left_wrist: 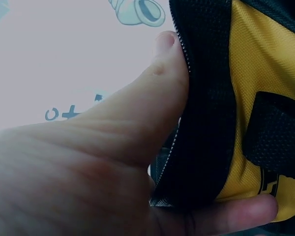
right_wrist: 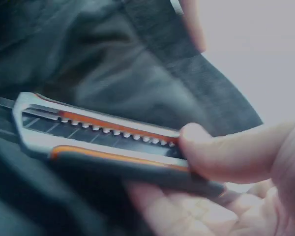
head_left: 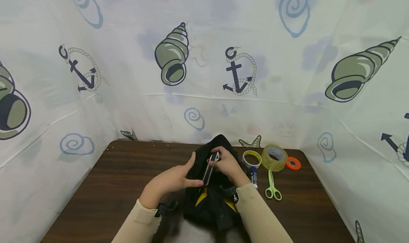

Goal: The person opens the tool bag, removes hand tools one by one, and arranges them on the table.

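Observation:
A black bag (head_left: 199, 209) with yellow panels stands at the middle of the table. My left hand (head_left: 169, 182) holds its left side, thumb and forefinger spread at the rim; the other fingers are hidden. The bag's zip edge and yellow panel (left_wrist: 258, 46) show beside that hand in the left wrist view. My right hand (head_left: 227, 163) grips a utility knife (right_wrist: 108, 135) with a grey body and orange trim, thumb on top and fingers below. The knife's front end points down into the bag's dark opening. Its segmented blade shows through the slotted body.
Right of the bag stand a white-and-yellow tape roll (head_left: 244, 160), a large clear tape roll (head_left: 266, 161) and a small orange roll (head_left: 296, 163). A blue marker (head_left: 254, 175) and light-green scissors (head_left: 271, 189) lie nearer. A printed curtain (head_left: 204, 108) hangs behind the table (head_left: 105, 186).

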The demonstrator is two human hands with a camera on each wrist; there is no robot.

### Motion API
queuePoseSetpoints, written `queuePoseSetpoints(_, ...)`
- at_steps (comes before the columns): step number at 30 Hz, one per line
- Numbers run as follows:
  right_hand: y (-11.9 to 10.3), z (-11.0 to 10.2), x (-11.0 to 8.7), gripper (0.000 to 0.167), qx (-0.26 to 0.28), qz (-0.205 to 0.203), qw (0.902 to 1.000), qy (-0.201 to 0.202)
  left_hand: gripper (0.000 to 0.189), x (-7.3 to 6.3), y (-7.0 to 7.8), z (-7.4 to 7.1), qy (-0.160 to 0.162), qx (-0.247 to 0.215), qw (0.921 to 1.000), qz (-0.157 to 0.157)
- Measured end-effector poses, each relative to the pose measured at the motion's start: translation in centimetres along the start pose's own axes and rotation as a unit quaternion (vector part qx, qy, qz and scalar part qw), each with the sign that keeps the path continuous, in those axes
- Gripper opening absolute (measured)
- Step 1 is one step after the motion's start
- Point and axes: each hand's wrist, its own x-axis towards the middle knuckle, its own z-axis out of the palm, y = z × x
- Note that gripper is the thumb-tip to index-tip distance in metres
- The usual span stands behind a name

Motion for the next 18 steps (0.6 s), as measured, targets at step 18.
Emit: queuePoseSetpoints(18, -6.3, -7.9, -8.3, 0.04, 0.342, -0.178, 0.9087, 0.16, 0.123, -0.3, 0.3, 0.1, 0.002, -0.002, 1.0, -0.002)
